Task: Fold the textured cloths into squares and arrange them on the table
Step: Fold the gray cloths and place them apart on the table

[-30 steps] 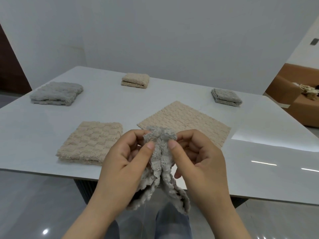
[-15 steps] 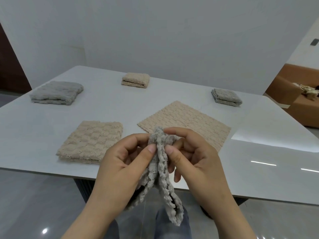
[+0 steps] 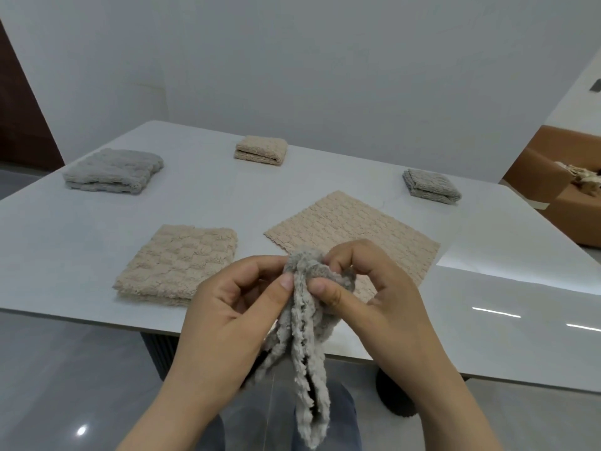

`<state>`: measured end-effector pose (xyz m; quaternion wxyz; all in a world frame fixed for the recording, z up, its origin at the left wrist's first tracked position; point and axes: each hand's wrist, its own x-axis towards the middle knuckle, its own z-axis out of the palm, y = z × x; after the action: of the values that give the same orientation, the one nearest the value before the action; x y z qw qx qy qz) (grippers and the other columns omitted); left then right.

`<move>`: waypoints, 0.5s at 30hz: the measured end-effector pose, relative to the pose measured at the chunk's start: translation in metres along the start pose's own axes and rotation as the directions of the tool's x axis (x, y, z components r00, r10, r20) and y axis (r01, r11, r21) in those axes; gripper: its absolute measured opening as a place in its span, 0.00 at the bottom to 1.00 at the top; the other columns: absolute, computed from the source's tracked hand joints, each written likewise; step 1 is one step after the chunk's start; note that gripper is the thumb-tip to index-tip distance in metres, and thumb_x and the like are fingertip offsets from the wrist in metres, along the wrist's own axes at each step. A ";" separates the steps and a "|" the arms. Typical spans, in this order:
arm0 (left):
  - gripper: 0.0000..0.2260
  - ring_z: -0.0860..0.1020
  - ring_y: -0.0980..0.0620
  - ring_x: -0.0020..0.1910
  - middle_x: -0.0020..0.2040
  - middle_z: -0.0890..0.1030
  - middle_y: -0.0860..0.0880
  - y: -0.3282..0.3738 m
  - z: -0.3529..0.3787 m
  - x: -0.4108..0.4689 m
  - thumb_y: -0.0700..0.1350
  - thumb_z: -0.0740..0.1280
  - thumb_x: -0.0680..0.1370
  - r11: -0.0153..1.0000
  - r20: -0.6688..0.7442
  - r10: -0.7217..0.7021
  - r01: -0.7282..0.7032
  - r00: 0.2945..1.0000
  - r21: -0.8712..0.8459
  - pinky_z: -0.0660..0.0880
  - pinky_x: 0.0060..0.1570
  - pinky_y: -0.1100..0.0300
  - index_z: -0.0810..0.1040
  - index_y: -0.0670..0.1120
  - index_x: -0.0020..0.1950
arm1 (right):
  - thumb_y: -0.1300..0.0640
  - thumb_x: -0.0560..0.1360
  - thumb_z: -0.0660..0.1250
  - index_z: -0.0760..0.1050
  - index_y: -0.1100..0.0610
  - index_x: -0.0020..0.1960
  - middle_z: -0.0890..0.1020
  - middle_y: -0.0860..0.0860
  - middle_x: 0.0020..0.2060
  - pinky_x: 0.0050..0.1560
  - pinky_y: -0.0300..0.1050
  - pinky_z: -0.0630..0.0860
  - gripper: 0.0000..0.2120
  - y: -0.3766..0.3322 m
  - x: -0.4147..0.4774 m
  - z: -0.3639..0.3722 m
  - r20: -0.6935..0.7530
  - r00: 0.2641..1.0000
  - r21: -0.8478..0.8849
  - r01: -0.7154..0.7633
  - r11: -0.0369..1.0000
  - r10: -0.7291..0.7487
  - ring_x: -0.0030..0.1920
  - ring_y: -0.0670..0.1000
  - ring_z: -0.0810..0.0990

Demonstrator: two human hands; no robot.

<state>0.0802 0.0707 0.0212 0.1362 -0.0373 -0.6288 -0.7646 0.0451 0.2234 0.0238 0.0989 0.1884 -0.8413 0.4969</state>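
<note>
A grey textured cloth [image 3: 305, 346] hangs bunched in front of the table's near edge. My left hand [image 3: 234, 317] and my right hand [image 3: 374, 297] both pinch its top, thumbs almost touching. On the white table [image 3: 65, 242] a beige cloth [image 3: 354, 229] lies spread flat behind my hands. A folded beige square [image 3: 179, 262] sits at the near left. Farther back lie a folded grey cloth [image 3: 113, 170] at left, a small folded beige cloth [image 3: 261, 150] in the middle and a small folded grey cloth [image 3: 431, 185] at right.
The table's dark pedestal base [image 3: 159, 356] stands below the near edge, and my legs in blue trousers [image 3: 341, 418] show beneath the hanging cloth. A brown sofa [image 3: 553, 190] with an object on it stands at the far right. A white wall rises behind the table.
My fingers have worked along the grey cloth's top, bunching it tighter. The cloth's hanging end has dropped lower and narrowed. The cloths on the table have not moved.
</note>
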 end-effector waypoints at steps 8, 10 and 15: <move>0.05 0.75 0.64 0.23 0.28 0.81 0.56 0.002 -0.005 0.002 0.42 0.69 0.68 0.998 -0.066 0.034 -0.031 0.997 0.048 0.69 0.25 0.75 0.84 0.50 0.37 | 0.44 0.67 0.75 0.71 0.52 0.36 0.74 0.44 0.28 0.31 0.33 0.66 0.16 -0.010 0.001 0.003 -0.024 1.000 0.077 0.000 0.997 0.002 0.31 0.40 0.69; 0.06 0.77 0.65 0.27 0.30 0.82 0.57 0.001 -0.007 0.002 0.45 0.68 0.67 0.995 -0.066 0.048 -0.042 0.997 0.090 0.71 0.28 0.75 0.85 0.51 0.39 | 0.44 0.67 0.73 0.71 0.52 0.37 0.73 0.45 0.28 0.32 0.36 0.66 0.15 -0.009 0.002 0.004 -0.023 1.000 0.051 -0.001 0.999 0.002 0.32 0.41 0.69; 0.07 0.79 0.64 0.32 0.33 0.83 0.58 0.005 -0.008 0.000 0.49 0.68 0.66 0.990 -0.048 0.051 -0.045 0.998 0.133 0.73 0.33 0.75 0.83 0.58 0.41 | 0.44 0.67 0.73 0.71 0.51 0.37 0.73 0.43 0.28 0.32 0.33 0.65 0.14 -0.007 0.002 0.005 -0.021 1.000 0.027 0.000 1.000 0.000 0.31 0.41 0.68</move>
<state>0.0820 0.0616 0.0240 0.1727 -0.0239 -0.6733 -0.7186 0.0460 0.2159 0.0280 0.1052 0.1844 -0.8335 0.5101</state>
